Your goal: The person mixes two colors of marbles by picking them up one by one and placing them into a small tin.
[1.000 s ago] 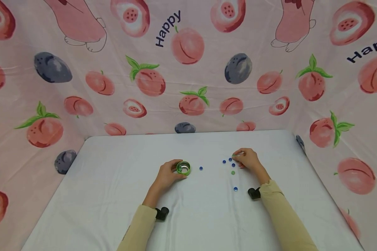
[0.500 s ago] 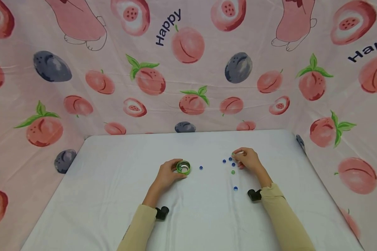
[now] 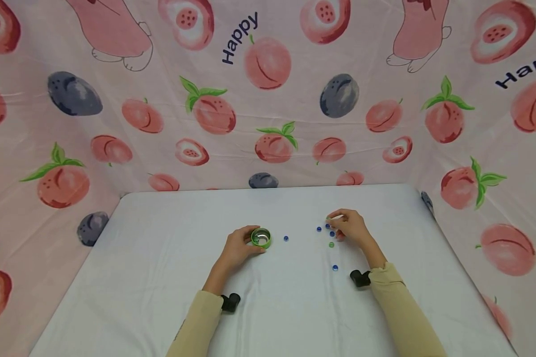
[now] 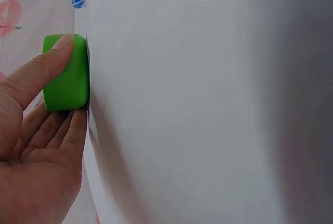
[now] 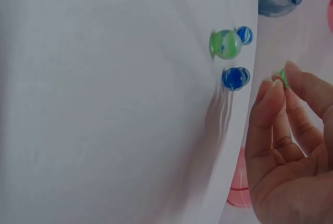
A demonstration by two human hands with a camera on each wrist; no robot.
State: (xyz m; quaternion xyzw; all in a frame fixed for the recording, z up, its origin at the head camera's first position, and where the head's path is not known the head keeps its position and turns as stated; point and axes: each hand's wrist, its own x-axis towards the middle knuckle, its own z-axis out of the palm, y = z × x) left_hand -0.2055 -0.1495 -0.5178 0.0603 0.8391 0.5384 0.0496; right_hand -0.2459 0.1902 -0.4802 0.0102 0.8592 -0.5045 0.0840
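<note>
My left hand (image 3: pixel 240 248) grips a small round green tin (image 3: pixel 261 238) from its left side, thumb at the near side and fingers at the far side. The tin stands on the white table, its shiny inside facing up. In the left wrist view its green wall (image 4: pixel 66 78) shows beneath the thumb. My right hand (image 3: pixel 352 228) pinches a green marble (image 5: pixel 283 77) between thumb and fingertips, raised off the cloth. Close by lie several blue marbles (image 3: pixel 332 234) and a green marble (image 3: pixel 331 245). In the right wrist view a green marble (image 5: pixel 226 44) partly covers a blue one.
A lone blue marble (image 3: pixel 286 239) lies just right of the tin, and another blue marble (image 3: pixel 335 267) sits nearer the front. A white cloth (image 3: pixel 286 317) covers the table. Fruit-printed curtains (image 3: pixel 232 163) hang behind and at both sides.
The right hand has shifted slightly left with the green marble pinched in its fingertips. My left hand and the tin have stayed in place.
</note>
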